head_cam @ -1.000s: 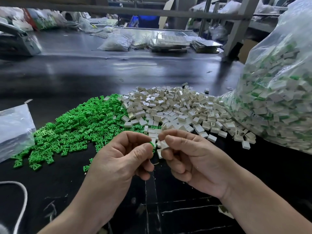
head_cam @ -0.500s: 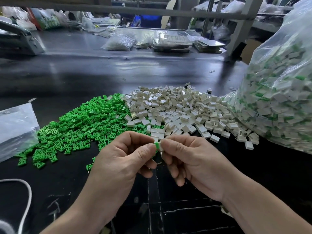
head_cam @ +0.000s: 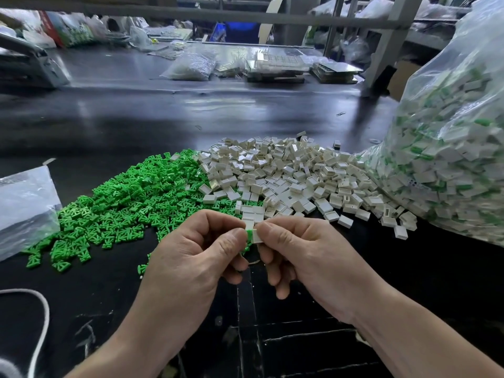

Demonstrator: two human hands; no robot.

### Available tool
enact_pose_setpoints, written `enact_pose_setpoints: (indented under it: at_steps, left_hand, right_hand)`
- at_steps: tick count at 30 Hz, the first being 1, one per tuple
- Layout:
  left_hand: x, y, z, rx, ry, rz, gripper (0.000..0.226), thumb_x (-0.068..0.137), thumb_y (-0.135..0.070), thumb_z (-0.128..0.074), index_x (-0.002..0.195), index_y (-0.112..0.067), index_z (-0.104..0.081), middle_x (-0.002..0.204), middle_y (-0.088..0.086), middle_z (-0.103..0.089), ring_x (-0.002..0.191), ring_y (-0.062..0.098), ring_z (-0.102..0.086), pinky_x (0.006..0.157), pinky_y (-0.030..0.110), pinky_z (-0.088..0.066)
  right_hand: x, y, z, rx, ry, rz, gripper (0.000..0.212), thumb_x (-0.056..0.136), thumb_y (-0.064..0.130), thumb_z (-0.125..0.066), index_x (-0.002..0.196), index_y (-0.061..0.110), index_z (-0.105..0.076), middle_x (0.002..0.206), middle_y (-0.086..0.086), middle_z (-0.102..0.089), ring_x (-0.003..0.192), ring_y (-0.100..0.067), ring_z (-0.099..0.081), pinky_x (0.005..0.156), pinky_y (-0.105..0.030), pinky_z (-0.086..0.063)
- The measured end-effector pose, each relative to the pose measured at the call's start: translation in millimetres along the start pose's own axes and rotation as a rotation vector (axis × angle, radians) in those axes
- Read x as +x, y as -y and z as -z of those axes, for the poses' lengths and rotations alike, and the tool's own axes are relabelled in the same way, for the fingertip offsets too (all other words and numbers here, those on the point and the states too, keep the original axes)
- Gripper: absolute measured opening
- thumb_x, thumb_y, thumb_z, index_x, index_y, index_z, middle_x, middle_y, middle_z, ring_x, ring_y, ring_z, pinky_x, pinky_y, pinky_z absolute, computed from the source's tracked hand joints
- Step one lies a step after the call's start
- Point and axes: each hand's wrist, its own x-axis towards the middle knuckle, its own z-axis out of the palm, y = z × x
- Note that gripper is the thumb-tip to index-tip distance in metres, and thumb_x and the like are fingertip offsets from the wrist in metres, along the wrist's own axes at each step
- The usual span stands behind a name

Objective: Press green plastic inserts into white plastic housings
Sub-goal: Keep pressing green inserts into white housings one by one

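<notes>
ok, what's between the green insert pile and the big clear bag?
Head view: the heap of white housings fills that stretch, meeting the green insert pile and the clear bag.

left hand (head_cam: 188, 257) pinching green insert (head_cam: 249, 233), right hand (head_cam: 305, 257) pinching white housing (head_cam: 257, 236), the 2 pieces touching, green pile (head_cam: 131, 203) & white pile (head_cam: 294, 175) behind on black table (head_cam: 436, 268), big clear bag (head_cam: 450, 148) at right

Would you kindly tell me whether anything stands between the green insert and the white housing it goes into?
Nothing visible does. The left hand pinches the green insert and the right hand pinches the white housing; the two parts touch.
</notes>
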Motion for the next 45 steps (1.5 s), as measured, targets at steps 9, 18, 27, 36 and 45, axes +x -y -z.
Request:
enact_pose_setpoints:
  at_steps: [9, 18, 27, 36, 45]
  left_hand:
    - [-1, 0, 2, 0.026, 0.018, -0.046, 0.013, 0.076, -0.031, -0.069, 0.086, -0.022, -0.073, 0.069, 0.007, -0.069, 0.062, 0.018, -0.067, 0.054, 0.023, -0.053]
    - [0, -3, -6, -0.540, 0.233, 0.230, 0.032, 0.081, -0.026, -0.068, 0.107, -0.007, -0.070, 0.070, 0.015, -0.063, 0.053, 0.021, -0.064, 0.042, 0.025, -0.051]
    - [1, -2, -9, -0.794, 0.257, 0.316, 0.062, 0.052, -0.024, -0.095, 0.106, -0.004, -0.072, 0.069, 0.016, -0.066, 0.052, 0.021, -0.067, 0.041, 0.024, -0.054]
    - [-1, 0, -14, -0.804, 0.237, 0.249, 0.053, 0.057, -0.025, -0.093, 0.103, -0.006, -0.073, 0.068, 0.016, -0.067, 0.054, 0.023, -0.069, 0.045, 0.026, -0.055]
    - [-5, -2, -19, -0.843, 0.265, 0.194, 0.043, 0.065, -0.020, -0.088, 0.102, -0.008, -0.072, 0.065, 0.015, -0.067, 0.053, 0.024, -0.068, 0.046, 0.028, -0.055]
  right_hand:
    - [-1, -5, -2, -0.041, -0.031, 0.085, 0.022, 0.088, 0.038, -0.062, 0.092, 0.020, -0.075, 0.073, 0.003, -0.062, 0.060, -0.016, -0.060, 0.050, -0.027, -0.051]
    - [-2, -4, -6, 0.116, 0.016, 0.025, 0.023, 0.093, 0.037, -0.063, 0.078, 0.021, -0.069, 0.067, 0.000, -0.060, 0.049, -0.011, -0.053, 0.039, -0.021, -0.042]
    - [-5, -1, -10, 0.206, 0.046, -0.019, 0.042, 0.094, 0.042, -0.062, 0.089, 0.000, -0.060, 0.063, 0.000, -0.051, 0.044, -0.009, -0.043, 0.035, -0.019, -0.035]
    - [-8, 1, -19, 0.253, 0.013, 0.010, 0.030, 0.090, 0.043, -0.060, 0.094, 0.015, -0.070, 0.062, 0.010, -0.058, 0.045, -0.003, -0.049, 0.036, -0.017, -0.034]
    - [-13, 12, -25, 0.428, 0.061, 0.020, 0.034, 0.092, 0.028, -0.058, 0.099, -0.005, -0.063, 0.056, 0.004, -0.055, 0.041, -0.004, -0.051, 0.036, -0.013, -0.039]
